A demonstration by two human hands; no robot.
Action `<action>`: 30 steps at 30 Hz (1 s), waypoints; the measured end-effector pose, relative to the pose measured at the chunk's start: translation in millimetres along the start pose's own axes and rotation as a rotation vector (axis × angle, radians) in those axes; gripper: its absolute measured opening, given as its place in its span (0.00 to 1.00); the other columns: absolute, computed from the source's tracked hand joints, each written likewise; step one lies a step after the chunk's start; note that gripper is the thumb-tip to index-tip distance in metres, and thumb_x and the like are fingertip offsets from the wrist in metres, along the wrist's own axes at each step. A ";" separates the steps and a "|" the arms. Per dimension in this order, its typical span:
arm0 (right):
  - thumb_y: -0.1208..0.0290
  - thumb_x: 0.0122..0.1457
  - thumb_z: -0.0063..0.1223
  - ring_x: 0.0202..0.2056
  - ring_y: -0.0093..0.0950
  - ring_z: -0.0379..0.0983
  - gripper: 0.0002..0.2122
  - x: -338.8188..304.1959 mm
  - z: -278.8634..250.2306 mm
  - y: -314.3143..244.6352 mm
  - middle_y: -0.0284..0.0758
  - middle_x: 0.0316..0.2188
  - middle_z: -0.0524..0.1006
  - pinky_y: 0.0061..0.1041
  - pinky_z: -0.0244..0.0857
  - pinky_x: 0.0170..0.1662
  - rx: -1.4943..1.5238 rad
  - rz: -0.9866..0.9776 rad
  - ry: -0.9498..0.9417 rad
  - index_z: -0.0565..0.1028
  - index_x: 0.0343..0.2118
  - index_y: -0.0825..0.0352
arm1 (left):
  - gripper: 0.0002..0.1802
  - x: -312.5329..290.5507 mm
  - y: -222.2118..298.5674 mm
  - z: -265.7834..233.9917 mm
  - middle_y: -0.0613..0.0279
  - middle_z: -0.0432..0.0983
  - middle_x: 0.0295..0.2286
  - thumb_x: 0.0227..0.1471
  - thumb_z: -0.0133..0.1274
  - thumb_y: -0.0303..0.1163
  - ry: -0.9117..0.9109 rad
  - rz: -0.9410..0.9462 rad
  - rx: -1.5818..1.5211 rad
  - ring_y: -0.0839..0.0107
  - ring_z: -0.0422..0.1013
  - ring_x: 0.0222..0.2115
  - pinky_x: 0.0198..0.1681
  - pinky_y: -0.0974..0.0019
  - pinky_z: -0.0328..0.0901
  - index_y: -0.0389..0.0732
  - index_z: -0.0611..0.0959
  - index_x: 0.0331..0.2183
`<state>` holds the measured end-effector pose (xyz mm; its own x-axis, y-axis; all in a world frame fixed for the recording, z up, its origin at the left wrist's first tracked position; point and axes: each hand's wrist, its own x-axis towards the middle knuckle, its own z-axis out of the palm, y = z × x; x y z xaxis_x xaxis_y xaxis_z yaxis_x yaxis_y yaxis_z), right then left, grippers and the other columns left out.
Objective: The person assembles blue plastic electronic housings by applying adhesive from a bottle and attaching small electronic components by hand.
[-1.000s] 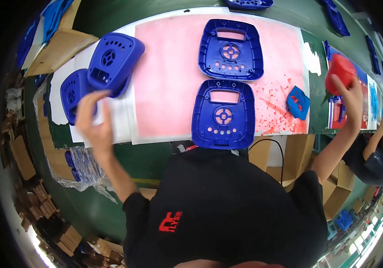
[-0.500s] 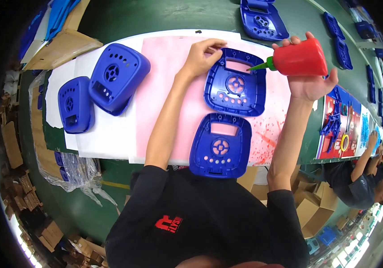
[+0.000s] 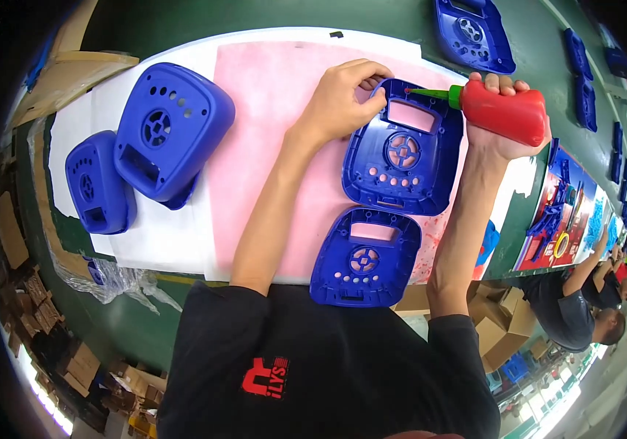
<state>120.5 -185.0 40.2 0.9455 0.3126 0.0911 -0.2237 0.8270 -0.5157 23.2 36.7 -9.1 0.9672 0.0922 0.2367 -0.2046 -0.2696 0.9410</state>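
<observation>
A blue plastic housing half [image 3: 372,152], hollow side up, lies before me, with a rectangular window and a round grille. Its top left corner is pinched between the thumb and fingers of my left hand [image 3: 339,99]. My right hand [image 3: 490,139] is wrapped round a red squeeze bottle [image 3: 505,113], held tilted over the housing's right side. The bottle's green nozzle [image 3: 436,94] points left, and its tip is at a small post near the housing's top edge. A second open housing half [image 3: 337,245] lies just nearer to me.
Two more blue housings [image 3: 176,95] rest outer side up on white sheeting at the left. Pink-stained paper [image 3: 255,88] covers the middle, with red smears near my right forearm. Another housing [image 3: 472,55] lies at the back right. Co-workers [image 3: 566,311] sit along the bench at right.
The nozzle tip has moved from beside the window up to the post near the housing's top edge. My right fingers have closed round the bottle. The view has shifted slightly.
</observation>
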 end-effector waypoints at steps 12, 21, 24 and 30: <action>0.41 0.54 0.30 0.32 0.38 0.73 0.31 -9.3 -3.5 -5.3 0.38 0.27 0.77 0.50 0.64 0.47 -0.172 -0.080 -0.064 0.77 0.36 0.66 | 0.14 -2.4 -3.5 3.5 0.54 0.81 0.34 0.48 0.54 0.23 0.005 0.024 0.017 0.67 0.77 0.36 0.44 0.66 0.71 0.32 0.82 0.40; 0.40 0.53 0.28 0.32 0.38 0.73 0.32 -13.3 -8.7 -20.2 0.38 0.26 0.76 0.50 0.64 0.46 -0.149 -0.142 -0.052 0.76 0.35 0.67 | 0.13 -1.9 -2.7 2.5 0.56 0.81 0.35 0.49 0.55 0.23 0.007 0.003 0.011 0.69 0.77 0.36 0.44 0.67 0.71 0.34 0.83 0.40; 0.40 0.53 0.28 0.31 0.38 0.73 0.33 -17.5 -7.8 -26.3 0.38 0.26 0.76 0.51 0.64 0.46 -0.223 -0.173 -0.010 0.76 0.35 0.67 | 0.13 -0.2 -3.0 5.7 0.56 0.81 0.35 0.50 0.55 0.24 0.002 -0.003 -0.013 0.69 0.77 0.36 0.44 0.67 0.71 0.34 0.83 0.40; 0.39 0.53 0.28 0.31 0.40 0.74 0.33 -23.9 -8.5 -27.8 0.40 0.27 0.77 0.53 0.65 0.45 -0.227 -0.186 -0.035 0.76 0.36 0.68 | 0.14 -2.2 -4.6 4.0 0.57 0.82 0.35 0.50 0.56 0.24 0.003 0.027 0.025 0.69 0.78 0.36 0.44 0.67 0.71 0.34 0.83 0.41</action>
<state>106.2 -219.4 45.2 0.9558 0.1841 0.2291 0.0153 0.7473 -0.6643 22.6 33.8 -14.9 0.9610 0.0871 0.2623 -0.2264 -0.2959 0.9280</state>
